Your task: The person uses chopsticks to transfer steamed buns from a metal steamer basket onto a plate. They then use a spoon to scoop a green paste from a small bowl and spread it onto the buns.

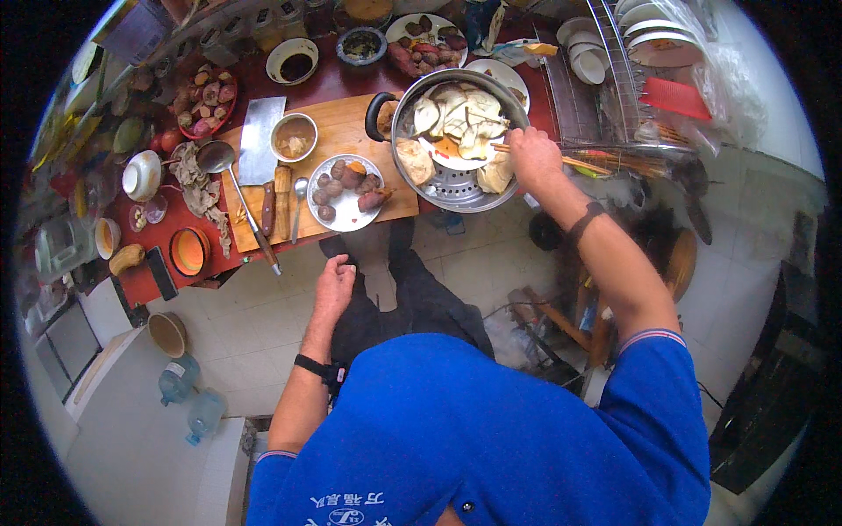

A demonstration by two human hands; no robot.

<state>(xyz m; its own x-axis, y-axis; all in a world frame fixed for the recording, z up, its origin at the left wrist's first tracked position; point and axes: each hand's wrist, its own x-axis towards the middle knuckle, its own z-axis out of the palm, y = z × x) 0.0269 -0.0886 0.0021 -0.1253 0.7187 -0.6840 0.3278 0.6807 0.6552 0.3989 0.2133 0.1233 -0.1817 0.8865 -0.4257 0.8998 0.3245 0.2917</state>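
- The right hand [535, 162] is closed around chopsticks [589, 167]; if also on the steamer [456, 188], I cannot tell.
- The steamer sits at the bench's [336, 81] front edge.
- The left hand [335, 282], loosely curled, seems empty; it could steady the rim.
- Pale slices [469, 110] seem soft: press gently.

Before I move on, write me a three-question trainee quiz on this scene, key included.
1. What lies on the cutting board just left of the small bowl?
A) a fork
B) a cleaver
C) a sponge

2. True or false: the left hand is apart from the white plate on the board.

3. Fill in the missing word: the person's ___ hand is at the side of the steamer pot.

Key:
1. B.
2. True; a gap shows between them.
3. Right; the right hand is at the pot's right side.
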